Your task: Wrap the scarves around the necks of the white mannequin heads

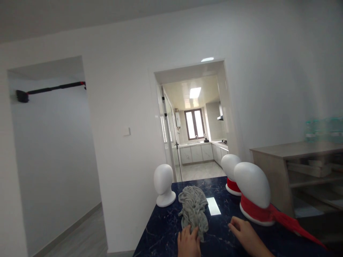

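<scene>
A crumpled grey cloth (193,207) lies bunched on the dark blue marbled table (160,228). At its near end, the fingers of my left hand (189,242) rest on the fabric, stretched out and slightly apart. To the right, my right hand (244,230) is over the tabletop with its fingers curled in and nothing visible in them. Beside it stands a white foam mannequin head (253,184) with a red scarf (255,208) round its neck, one end trailing right. Another white head (230,166) behind it wears a red band. A bare white head (164,182) stands left of the cloth.
A wooden shelf unit (276,151) stands at the right, with plastic bottles (318,130) on top. Behind the table a doorway opens to a kitchen with white cabinets (197,152). A white wall (125,171) runs along the left; a dark rod (56,87) spans a recess.
</scene>
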A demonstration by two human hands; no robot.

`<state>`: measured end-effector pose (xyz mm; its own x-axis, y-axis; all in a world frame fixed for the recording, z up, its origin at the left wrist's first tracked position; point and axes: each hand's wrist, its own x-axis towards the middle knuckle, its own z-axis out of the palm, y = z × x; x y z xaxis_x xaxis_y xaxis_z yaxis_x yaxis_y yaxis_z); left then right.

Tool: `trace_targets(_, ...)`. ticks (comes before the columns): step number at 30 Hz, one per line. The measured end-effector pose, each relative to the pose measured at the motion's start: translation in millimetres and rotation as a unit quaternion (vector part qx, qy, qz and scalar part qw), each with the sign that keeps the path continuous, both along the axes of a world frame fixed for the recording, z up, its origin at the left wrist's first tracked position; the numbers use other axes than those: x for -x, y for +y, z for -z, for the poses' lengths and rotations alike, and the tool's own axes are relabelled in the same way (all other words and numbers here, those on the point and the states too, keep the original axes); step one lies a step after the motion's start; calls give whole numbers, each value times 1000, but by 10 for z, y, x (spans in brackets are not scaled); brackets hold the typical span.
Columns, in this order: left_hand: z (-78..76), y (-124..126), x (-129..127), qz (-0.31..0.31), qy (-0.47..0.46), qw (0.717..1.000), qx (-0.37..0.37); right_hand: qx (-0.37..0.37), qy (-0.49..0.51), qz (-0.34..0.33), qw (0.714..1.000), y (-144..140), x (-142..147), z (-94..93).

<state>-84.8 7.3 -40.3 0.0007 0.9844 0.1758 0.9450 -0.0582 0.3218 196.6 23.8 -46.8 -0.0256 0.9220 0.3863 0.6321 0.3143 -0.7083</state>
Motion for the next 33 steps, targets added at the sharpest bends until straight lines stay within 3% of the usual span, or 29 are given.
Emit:
trace_targets(5,-107,34,139,-3,-16,999,-34,-4,-12,5,1000,66,-6,69)
trace_targets(8,-179,57,215,-16,-107,992,-68,-2,-20,5,1000,80,26,77)
trace_targets(12,-178,40,210,-16,-271,952,-139,1,-29,0,1000,41,113,19)
trace_targets(15,-62,-3,96,46,-361,918,-159,1,-31,-10,999,-27,168,-58)
trace_targets(19,125,-40,-158,211,-453,865,-50,4,-7,-71,997,-164,227,-175)
trace_targets(23,126,-76,-357,333,-518,788,15,-35,71,-211,974,-305,371,-250)
trace_targets(25,60,-125,-381,362,-558,744,59,-34,88,-274,957,-349,470,-258)
trace_targets(28,-77,-226,-316,359,-613,693,124,-22,73,-315,946,-374,559,-260)
trace_targets(31,-217,-298,-200,339,-642,676,127,-11,109,-287,951,-367,514,-275)
trace_targets(33,-288,-322,-146,339,-626,691,127,1,181,-227,957,-361,448,-294)
